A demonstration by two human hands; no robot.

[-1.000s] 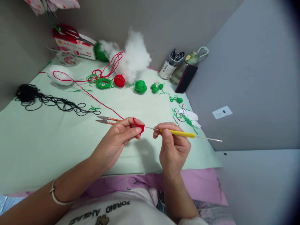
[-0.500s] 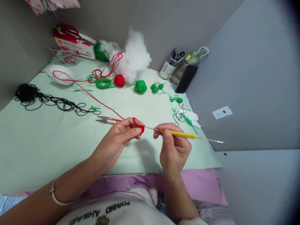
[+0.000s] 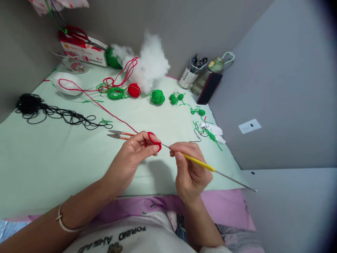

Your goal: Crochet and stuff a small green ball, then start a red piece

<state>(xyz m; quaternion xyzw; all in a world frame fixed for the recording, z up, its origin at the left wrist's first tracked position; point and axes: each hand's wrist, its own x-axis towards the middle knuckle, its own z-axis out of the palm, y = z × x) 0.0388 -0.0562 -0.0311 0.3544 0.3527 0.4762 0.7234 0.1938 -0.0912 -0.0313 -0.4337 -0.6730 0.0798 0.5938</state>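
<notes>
Pinched between the thumb and fingers of my left hand point(image 3: 131, 154) is a small piece of red crochet point(image 3: 158, 147). Red yarn point(image 3: 113, 114) loops over that hand's forefinger and trails back across the table. My right hand point(image 3: 191, 172) grips a double-ended crochet hook point(image 3: 200, 162) by its yellow handle. The hook's near end meets the red piece; its exact place in the stitches is too small to tell. The free metal end points down to the right. Orange-handled thread snips point(image 3: 119, 135) lie just behind my left hand, partly covered by it.
At the left lies tangled black yarn point(image 3: 30, 104). A red yarn ball point(image 3: 134, 90), a green yarn ball point(image 3: 157, 97) and white stuffing point(image 3: 152, 65) sit at the back. A pen cup point(image 3: 188, 77), a bottle point(image 3: 199, 83) and a phone point(image 3: 210, 88) stand back right. Yarn scraps point(image 3: 210, 135) lie at right.
The hook has tilted, its free end swinging downward and slightly right. My right hand has shifted a little left and down, nearer my left hand, which has barely moved.
</notes>
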